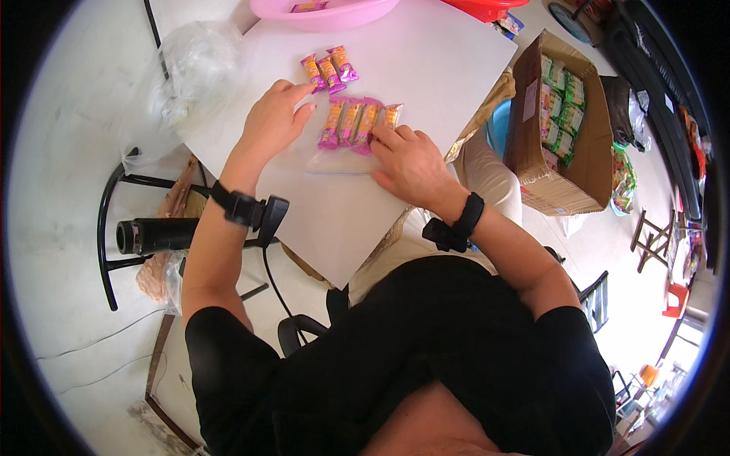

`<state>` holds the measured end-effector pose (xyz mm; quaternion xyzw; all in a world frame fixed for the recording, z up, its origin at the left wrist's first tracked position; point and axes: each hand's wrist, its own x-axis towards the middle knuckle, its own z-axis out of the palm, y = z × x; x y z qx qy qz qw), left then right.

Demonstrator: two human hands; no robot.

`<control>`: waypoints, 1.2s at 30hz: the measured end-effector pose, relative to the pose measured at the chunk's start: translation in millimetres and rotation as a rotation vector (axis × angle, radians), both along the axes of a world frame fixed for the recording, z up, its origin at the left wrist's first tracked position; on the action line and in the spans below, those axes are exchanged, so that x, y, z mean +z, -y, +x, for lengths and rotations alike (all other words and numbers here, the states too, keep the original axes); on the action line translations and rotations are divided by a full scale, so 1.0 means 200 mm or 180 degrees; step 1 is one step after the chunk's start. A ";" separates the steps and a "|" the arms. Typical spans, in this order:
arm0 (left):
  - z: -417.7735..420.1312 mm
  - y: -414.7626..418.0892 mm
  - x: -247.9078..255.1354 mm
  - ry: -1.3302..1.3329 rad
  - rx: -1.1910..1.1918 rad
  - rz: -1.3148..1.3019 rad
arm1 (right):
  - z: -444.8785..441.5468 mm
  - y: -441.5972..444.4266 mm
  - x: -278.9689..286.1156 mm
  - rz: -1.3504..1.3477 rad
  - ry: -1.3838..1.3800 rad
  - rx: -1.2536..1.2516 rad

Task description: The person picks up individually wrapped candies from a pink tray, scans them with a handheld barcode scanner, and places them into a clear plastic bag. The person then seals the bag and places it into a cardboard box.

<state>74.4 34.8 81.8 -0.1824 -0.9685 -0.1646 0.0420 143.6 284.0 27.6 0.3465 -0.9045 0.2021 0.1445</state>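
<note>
On the white tabletop [319,216] lies a clear plastic zip bag [336,165] with several pink-and-yellow snack packets [349,122] side by side in its upper part. My right hand [410,162] is at the bag's right side, its fingertips against the rightmost packet [392,114]; whether they grip it is hard to see. Beyond the bag sit three loose packets [328,71] of the same kind. My left hand [279,117] hovers left of them with thumb and index finger apart. Its index fingertip is close to the nearest loose packet; contact cannot be made out.
A pink plastic basin [325,20] with a packet inside stands at the far edge, near a red basin [485,7]. Crumpled clear plastic bags [202,62] lie at the left. An open cardboard box [524,119] holding green packets is on the right. A black metal chair frame [108,228] stands left.
</note>
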 end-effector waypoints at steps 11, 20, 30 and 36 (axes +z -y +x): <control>-0.24 -0.03 -0.21 0.0094 0.0302 -0.0530 | 0.04 -0.06 -0.07 -0.0946 -0.0035 -0.0030; 0.08 0.10 -0.11 -0.0241 0.0175 0.0244 | 0.07 -0.09 -0.04 -0.1301 0.0318 -0.0296; 0.79 -0.14 0.25 0.1141 -0.0650 0.1411 | 0.07 -0.08 -0.01 -0.1886 0.0896 -0.0485; 0.71 -0.27 0.08 0.0835 -0.0815 0.0978 | 0.09 -0.07 -0.02 -0.2086 0.0845 -0.0477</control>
